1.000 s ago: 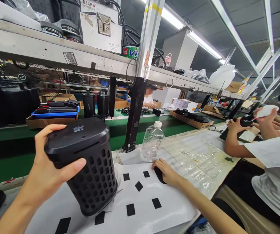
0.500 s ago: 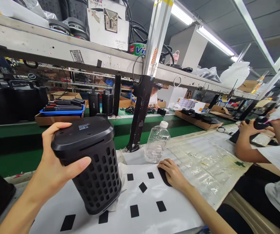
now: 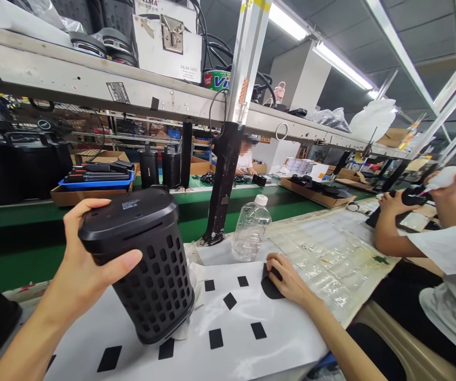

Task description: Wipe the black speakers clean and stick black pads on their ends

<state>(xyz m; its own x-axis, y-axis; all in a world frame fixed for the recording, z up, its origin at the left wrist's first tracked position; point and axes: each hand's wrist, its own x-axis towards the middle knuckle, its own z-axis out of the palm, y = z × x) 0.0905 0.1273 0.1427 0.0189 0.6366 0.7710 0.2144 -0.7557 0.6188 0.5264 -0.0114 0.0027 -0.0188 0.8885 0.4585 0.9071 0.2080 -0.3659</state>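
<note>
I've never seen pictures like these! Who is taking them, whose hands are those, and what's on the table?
There's no robot here, just a person using two bare hands. All the pictures come from one camera worn on that person's head, so you see about what they'd see looking forward and down.

The left hand is gripping the upper end of a black case with rows of holes in its side. The case leans a little. The right hand is touching a dark, round-edged piece; I can't tell what it is.

On the table lies a white sheet with black squares on it. Behind it stands a clear bottle with a white cap. The arms at the far right belong to another person.
</note>
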